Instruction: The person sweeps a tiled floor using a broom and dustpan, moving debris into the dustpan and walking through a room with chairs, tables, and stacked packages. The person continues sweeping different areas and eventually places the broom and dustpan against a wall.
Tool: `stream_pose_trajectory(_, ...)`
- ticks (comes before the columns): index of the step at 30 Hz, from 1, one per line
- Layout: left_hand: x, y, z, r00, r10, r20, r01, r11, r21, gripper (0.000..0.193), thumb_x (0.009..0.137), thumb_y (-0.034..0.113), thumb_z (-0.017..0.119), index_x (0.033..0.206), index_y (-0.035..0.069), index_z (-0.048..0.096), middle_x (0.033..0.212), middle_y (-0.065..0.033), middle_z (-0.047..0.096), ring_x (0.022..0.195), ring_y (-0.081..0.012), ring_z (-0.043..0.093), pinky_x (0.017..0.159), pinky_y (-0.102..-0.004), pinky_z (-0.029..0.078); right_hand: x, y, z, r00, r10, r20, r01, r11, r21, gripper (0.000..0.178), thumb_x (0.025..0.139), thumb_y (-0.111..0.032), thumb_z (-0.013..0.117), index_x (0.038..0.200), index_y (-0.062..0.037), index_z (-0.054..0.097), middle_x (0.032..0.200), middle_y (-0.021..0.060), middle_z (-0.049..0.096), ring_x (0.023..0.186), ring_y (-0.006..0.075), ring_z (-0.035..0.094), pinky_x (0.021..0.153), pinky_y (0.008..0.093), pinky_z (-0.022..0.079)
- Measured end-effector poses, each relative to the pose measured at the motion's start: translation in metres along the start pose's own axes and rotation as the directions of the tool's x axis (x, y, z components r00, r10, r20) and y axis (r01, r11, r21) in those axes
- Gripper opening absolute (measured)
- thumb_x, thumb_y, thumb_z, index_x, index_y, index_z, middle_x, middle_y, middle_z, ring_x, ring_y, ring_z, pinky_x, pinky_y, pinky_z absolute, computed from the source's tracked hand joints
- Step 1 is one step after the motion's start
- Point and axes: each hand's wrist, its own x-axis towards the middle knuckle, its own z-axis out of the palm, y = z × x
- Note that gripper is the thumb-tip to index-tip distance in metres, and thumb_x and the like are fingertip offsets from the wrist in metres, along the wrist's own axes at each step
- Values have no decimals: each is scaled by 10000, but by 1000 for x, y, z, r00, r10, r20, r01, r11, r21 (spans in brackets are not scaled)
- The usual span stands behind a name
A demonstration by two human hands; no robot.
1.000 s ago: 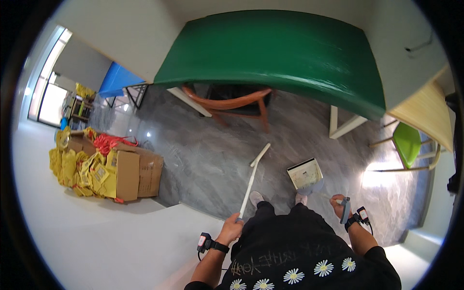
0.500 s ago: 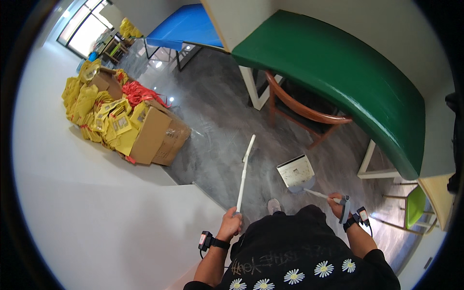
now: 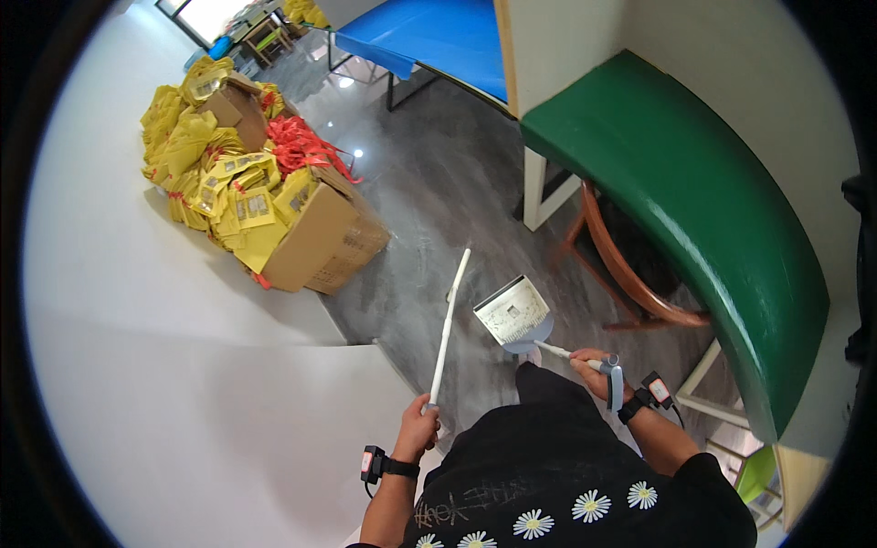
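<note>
Left hand (image 3: 417, 429): fingers closed around a white pole (image 3: 444, 347). Right hand (image 3: 592, 369): fingers wrapped around the pale handle (image 3: 554, 349) of a dustpan (image 3: 513, 312).

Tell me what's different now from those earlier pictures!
The view turned left, so the green table and the cardboard box now sit further right in the picture. The right hand and the dustpan shifted left in it, nearer the white pole. Nothing was picked up or let go: the left hand still grips the pole, the right hand the dustpan.
</note>
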Motion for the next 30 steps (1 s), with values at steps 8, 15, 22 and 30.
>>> stream_pose_trajectory(8,40,95,5,997,23,-70,-25,999,-26,446,938,162,544,1371,100,457,616,-16,513,395,-106,435,341,-272,311,148,-49,-3,992,-65,106,67,998,-21,183,891,-168,692,962,0,694,811,99,701,737,181,663,663,311,516)
stream_pose_trajectory(15,122,183,-28,998,18,-67,-21,999,-44,442,934,160,546,1363,90,468,619,-13,514,388,-101,433,334,-262,306,266,-61,27,995,-6,98,5,1000,5,176,885,-162,694,945,3,696,806,94,697,733,173,659,652,307,512)
stream_pose_trajectory(22,239,304,-110,999,47,2,-47,999,-1,476,928,140,541,1390,75,453,616,-19,505,415,-120,453,362,-281,342,385,-98,85,999,15,45,-13,999,-51,160,884,-152,682,927,2,698,829,112,702,742,184,661,664,323,516)
stream_pose_trajectory(30,367,459,-188,995,88,40,-93,986,141,521,917,153,549,1422,94,439,614,-27,525,405,-132,469,347,-295,327,515,-140,140,988,128,-87,-134,988,-75,127,904,-126,654,927,-9,699,875,112,705,792,198,664,698,322,515)
